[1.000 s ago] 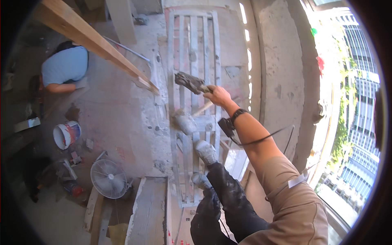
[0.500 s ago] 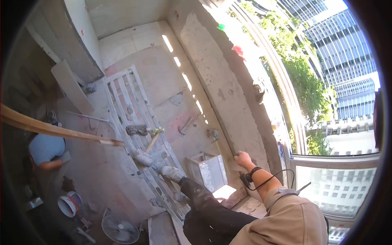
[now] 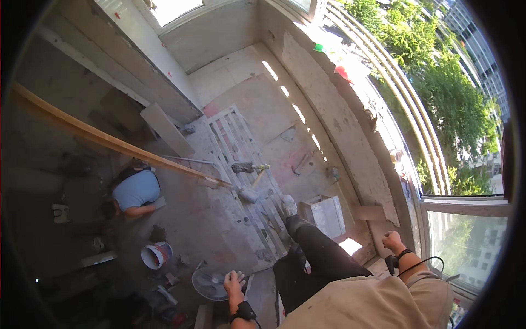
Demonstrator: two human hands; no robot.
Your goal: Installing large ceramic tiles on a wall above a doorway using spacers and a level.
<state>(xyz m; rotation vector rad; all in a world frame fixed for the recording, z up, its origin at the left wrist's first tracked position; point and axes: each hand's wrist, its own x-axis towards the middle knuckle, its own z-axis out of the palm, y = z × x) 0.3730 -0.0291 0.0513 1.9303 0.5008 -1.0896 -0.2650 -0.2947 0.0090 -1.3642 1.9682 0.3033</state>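
Note:
My right hand (image 3: 392,240) is closed with nothing visible in it, beside the wall under the window. It is nearest to a flat brownish strip (image 3: 368,213) lying against the low wall, and a gap separates them. My left hand (image 3: 234,282) hangs over the rim of a round fan (image 3: 211,283), fingers curled; I see nothing in them. Both wrists wear dark bands, the right one with a cable. My feet rest on or beside a pale slatted frame (image 3: 244,148). A hammer (image 3: 258,174) lies across its slats.
A pale box (image 3: 324,216) stands by the low wall (image 3: 329,118). Left, a long wooden beam (image 3: 120,143) slants across, and a person in blue (image 3: 137,192) crouches over the floor. A white bucket (image 3: 156,255) stands near the fan. A board (image 3: 164,129) leans at the back.
The view has swung left, and my left hand has come into it by the fan. My right hand has drawn back from the low wall toward my body, baring the brownish strip.

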